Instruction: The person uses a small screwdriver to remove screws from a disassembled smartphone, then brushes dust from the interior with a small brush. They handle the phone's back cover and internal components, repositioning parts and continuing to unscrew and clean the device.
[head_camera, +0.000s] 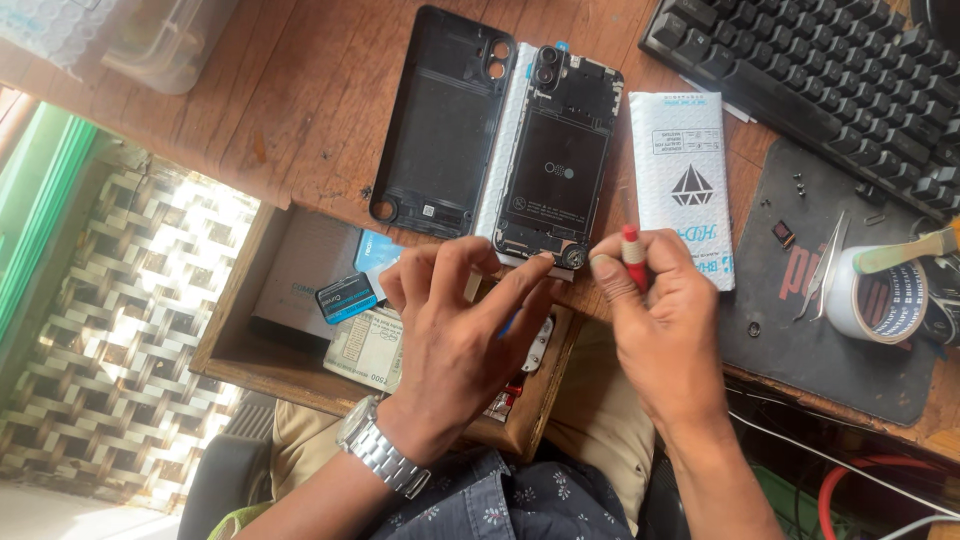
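Both hands work at the wooden bench's near edge: right hand (665, 320) pinches a slim red-handled screwdriver (631, 250), left hand (460, 320) fingers spread, steadying the opened black phone body (555, 170). Its removed black back cover (440, 120) lies alongside. Seemingly unscrewing; next needs tip seated squarely.

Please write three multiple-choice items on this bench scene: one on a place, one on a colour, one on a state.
1. Where does the white pouch lie?
A. right of the opened phone
B. in the drawer
C. on the keyboard

2. What colour is the handle of the tool in the right hand?
A. green
B. red
C. yellow

3. How is the phone's back cover?
A. fitted on
B. taken off, beside the phone
C. held in the left hand

Answers: 1 A, it lies between phone and black mat. 2 B, red shows between the fingers. 3 B, it lies left of the phone, inner side up.
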